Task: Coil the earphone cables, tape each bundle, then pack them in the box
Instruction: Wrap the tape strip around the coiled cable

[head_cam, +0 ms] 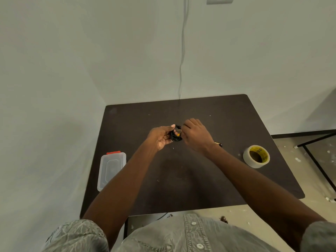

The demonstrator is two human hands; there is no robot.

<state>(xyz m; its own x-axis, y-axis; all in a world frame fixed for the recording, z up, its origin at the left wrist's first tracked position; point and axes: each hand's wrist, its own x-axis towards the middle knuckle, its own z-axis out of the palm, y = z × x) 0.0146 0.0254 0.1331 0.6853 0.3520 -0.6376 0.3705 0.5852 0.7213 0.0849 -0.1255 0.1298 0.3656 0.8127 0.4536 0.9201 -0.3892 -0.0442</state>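
A coiled black earphone cable (175, 135) is held above the middle of the dark table (190, 179). My left hand (161, 137) grips the bundle from the left, thumb on top. My right hand (195, 136) pinches it from the right, with a small yellow bit showing between the fingers. A clear plastic box (111, 170) with a red clip lies closed at the table's left edge. A roll of clear tape (256, 156) with a yellow core sits at the right side of the table.
The table stands in a corner of pale walls, with a thin cable (182, 51) hanging down the wall behind it. A black metal frame (316, 157) stands on the floor to the right.
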